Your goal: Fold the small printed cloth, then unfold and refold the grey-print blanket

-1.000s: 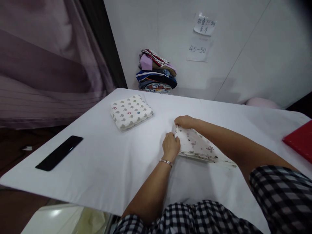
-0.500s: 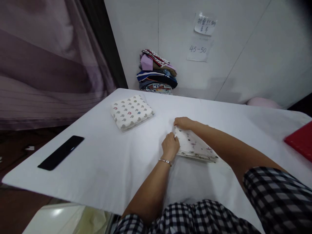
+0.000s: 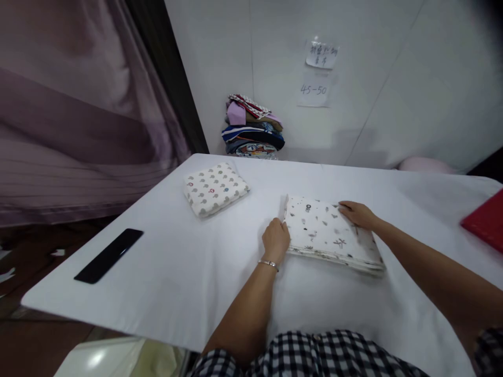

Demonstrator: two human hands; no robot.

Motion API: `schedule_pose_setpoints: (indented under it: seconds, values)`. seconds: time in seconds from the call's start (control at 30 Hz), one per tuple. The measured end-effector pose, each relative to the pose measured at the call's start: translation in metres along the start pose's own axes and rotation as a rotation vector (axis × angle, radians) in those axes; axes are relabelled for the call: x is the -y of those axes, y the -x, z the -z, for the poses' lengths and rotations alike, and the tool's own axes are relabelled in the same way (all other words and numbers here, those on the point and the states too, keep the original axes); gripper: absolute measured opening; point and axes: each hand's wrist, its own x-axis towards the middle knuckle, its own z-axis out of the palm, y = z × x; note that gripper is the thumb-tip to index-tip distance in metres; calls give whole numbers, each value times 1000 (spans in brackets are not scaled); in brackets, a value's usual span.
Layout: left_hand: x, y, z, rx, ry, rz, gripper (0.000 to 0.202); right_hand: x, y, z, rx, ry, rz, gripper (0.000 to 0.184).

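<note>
A folded white cloth (image 3: 326, 228) with small plant and animal prints lies on the table, its layers showing along the near edge. My left hand (image 3: 275, 238) is closed on the cloth's left edge, the fingers curled over it. Across the far right part of the cloth, my right hand (image 3: 358, 214) rests with its fingers stretched out on the fabric. Its thumb is hard to make out. To the left sits another folded white cloth (image 3: 216, 189) with grey prints, apart from both hands.
The table (image 3: 176, 293) has a white cover. On it are a black flat object (image 3: 109, 255) at the left and a red item (image 3: 485, 220) at the right edge. Folded fabrics (image 3: 253, 128) are stacked beyond the far edge, by the wall. A draped curtain (image 3: 78, 115) hangs at left.
My right hand has moved from the cloth's far left corner to the right along its top, uncovering more of the print. My left hand stays at the left edge. The view has shifted slightly.
</note>
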Motion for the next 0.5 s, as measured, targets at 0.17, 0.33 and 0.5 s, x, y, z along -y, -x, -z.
schedule_pose_setpoints:
  seconds: [0.17, 0.33, 0.5]
  values:
    - [1, -4, 1, 23, 20, 17, 20, -26, 57, 1, -144, -367, -374, 52]
    - [-1, -7, 2, 33, 11, 22, 24, -10, 111, -1, -122, -807, -516, 69]
    - [2, -19, 3, 31, 87, 50, 25, 13, 118, -11, -180, -1001, -339, 63]
